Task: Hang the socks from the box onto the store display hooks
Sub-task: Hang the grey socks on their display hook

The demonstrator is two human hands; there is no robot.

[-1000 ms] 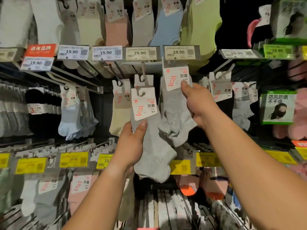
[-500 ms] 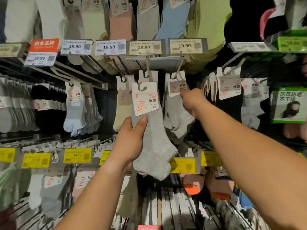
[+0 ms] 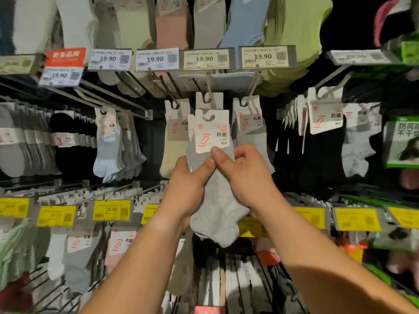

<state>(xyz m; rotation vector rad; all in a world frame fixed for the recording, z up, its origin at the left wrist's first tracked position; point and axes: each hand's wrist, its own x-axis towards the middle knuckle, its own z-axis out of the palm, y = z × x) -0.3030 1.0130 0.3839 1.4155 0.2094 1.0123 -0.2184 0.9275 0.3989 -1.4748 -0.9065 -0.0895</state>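
Note:
A pack of grey socks [image 3: 221, 209] with a white card header [image 3: 212, 132] is held up in front of the rack. My left hand [image 3: 191, 184] grips the pack from the left, thumb across the fabric. My right hand [image 3: 246, 175] pinches it from the right, just under the card. The card's cut-out sits a little below a metal display hook [image 3: 208, 87] that carries another grey pack [image 3: 209, 99]. On the hook to the right [image 3: 254, 85] hangs a grey sock pack [image 3: 249, 123]. The box is out of view.
Price tags reading 19.90 [image 3: 204, 58] run along the upper rail, yellow tags [image 3: 111, 210] along the lower one. Cream socks [image 3: 174, 137] hang left of the held pack, black socks [image 3: 317, 159] to the right. More hooks and packs fill the rows below.
My right hand has let go of the pack on the right hook and come down and left onto the pack that my left hand holds. That pack now sits slightly lower, under the hook.

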